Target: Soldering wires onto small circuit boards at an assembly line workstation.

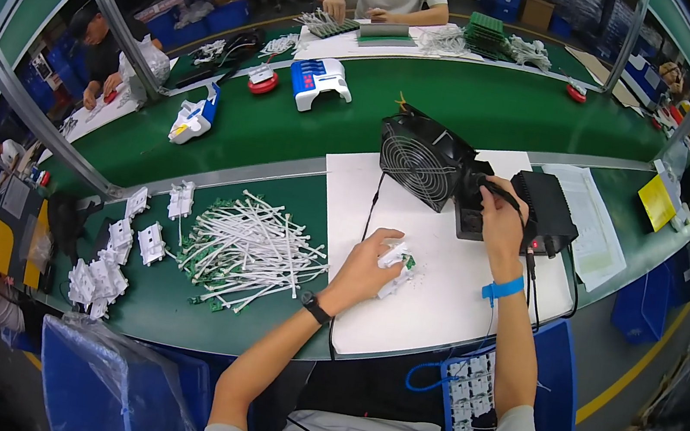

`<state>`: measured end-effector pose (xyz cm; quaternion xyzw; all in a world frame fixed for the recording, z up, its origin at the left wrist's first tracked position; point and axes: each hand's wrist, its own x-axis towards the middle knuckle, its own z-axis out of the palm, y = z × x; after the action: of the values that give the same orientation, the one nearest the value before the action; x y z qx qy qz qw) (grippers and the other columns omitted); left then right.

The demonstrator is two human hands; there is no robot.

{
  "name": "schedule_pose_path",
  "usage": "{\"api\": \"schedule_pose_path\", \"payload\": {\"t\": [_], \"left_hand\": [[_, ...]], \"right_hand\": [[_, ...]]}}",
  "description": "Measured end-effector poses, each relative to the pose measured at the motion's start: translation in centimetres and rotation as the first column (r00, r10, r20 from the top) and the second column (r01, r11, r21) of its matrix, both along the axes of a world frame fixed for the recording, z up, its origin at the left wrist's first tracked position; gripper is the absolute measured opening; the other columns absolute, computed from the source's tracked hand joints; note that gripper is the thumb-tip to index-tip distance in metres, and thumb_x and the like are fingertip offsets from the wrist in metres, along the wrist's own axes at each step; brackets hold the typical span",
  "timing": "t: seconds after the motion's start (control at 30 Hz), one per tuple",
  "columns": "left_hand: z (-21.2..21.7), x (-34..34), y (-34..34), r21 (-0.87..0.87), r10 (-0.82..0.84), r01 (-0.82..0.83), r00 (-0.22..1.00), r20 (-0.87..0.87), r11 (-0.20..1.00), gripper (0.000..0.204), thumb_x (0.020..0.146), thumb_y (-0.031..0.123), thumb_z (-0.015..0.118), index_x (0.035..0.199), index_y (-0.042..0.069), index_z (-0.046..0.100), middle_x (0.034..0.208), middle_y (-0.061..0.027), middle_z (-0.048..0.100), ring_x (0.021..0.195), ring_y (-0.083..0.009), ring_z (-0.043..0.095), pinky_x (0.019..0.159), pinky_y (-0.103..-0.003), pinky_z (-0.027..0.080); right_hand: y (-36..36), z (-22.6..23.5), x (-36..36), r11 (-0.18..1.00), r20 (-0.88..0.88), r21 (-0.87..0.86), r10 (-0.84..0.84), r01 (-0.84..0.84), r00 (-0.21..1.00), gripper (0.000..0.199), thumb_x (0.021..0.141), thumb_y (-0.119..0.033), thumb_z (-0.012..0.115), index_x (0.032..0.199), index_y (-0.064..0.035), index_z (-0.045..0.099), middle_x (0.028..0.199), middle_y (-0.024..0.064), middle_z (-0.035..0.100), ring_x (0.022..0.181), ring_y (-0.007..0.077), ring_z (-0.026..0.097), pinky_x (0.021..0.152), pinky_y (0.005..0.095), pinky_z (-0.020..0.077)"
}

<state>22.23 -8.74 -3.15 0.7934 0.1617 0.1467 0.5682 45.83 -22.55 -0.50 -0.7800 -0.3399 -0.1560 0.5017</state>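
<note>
On the white sheet (362,218), my left hand (366,269) is closed around a small white plastic part (391,284) with a bit of green circuit board on it. My right hand (502,223) reaches to a black stand (468,221) beside the fan. Its fingers close on a black corded tool handle (492,187), whose tip is hidden in the stand. A black fan with a round wire guard (417,162) stands left of it. Just right of my right hand is a black power box (544,209) with a small red light.
Left of the sheet lie a pile of white cables with green boards (249,246) and several white plastic parts (99,281). Blue bins (108,389) stand below the table edge. Blue-white housings (320,84) rest on the green belt (377,102). People work across it.
</note>
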Motion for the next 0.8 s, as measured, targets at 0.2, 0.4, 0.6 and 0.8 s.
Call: {"api": "schedule_pose_path", "payload": {"t": [0.2, 0.4, 0.6, 0.8], "left_hand": [[-0.1, 0.5, 0.1, 0.43, 0.063, -0.086, 0.996, 0.067, 0.899, 0.05, 0.087, 0.018, 0.072, 0.131, 0.0, 0.058, 0.112, -0.0202, 0.068, 0.101, -0.0359, 0.065, 0.088, -0.041, 0.052], [1.9, -0.8, -0.5, 0.696, 0.071, -0.086, 0.996, 0.05, 0.713, 0.053, 0.087, 0.022, 0.073, 0.133, -0.001, 0.058, 0.127, -0.0155, 0.06, 0.114, -0.0315, 0.055, 0.092, -0.041, 0.05], [1.8, -2.0, -0.3, 0.737, -0.057, 0.049, 0.998, -0.015, 0.674, 0.055, 0.083, 0.016, 0.073, 0.134, 0.002, 0.057, 0.133, -0.016, 0.058, 0.121, -0.0321, 0.053, 0.098, -0.042, 0.047], [1.0, -3.5, 0.2, 0.736, -0.125, 0.091, 0.992, -0.008, 0.671, 0.048, 0.08, 0.008, 0.07, 0.128, 0.008, 0.061, 0.141, -0.0169, 0.054, 0.128, -0.0357, 0.05, 0.106, -0.044, 0.044]], "right_hand": [[-0.6, -0.1, -0.3, 0.972, 0.062, 0.203, -0.13, 0.115, 0.99, 0.015, 0.096, -0.016, 0.071, 0.1, -0.0018, 0.067, 0.069, 0.0053, 0.064, 0.061, 0.0131, 0.06, 0.059, 0.0275, 0.0476], [-3.0, -0.7, -2.3, 0.868, 0.045, 0.497, -0.042, 0.014, 0.998, 0.006, 0.102, -0.006, 0.056, 0.099, -0.001, 0.057, 0.09, 0.0026, 0.055, 0.078, 0.0089, 0.049, 0.071, 0.0238, 0.043], [-1.9, -3.4, -5.9, 0.886, 0.025, 0.424, 0.193, -0.185, 0.981, 0.004, 0.095, -0.002, 0.061, 0.096, -0.0027, 0.057, 0.088, 0.0042, 0.057, 0.077, 0.0103, 0.053, 0.067, 0.0234, 0.0441], [-2.7, -4.6, -6.9, 0.864, 0.022, 0.379, 0.351, -0.333, 0.936, 0.008, 0.093, -0.006, 0.062, 0.092, -0.0029, 0.055, 0.075, 0.004, 0.056, 0.058, 0.007, 0.044, 0.052, 0.0227, 0.0354]]}}
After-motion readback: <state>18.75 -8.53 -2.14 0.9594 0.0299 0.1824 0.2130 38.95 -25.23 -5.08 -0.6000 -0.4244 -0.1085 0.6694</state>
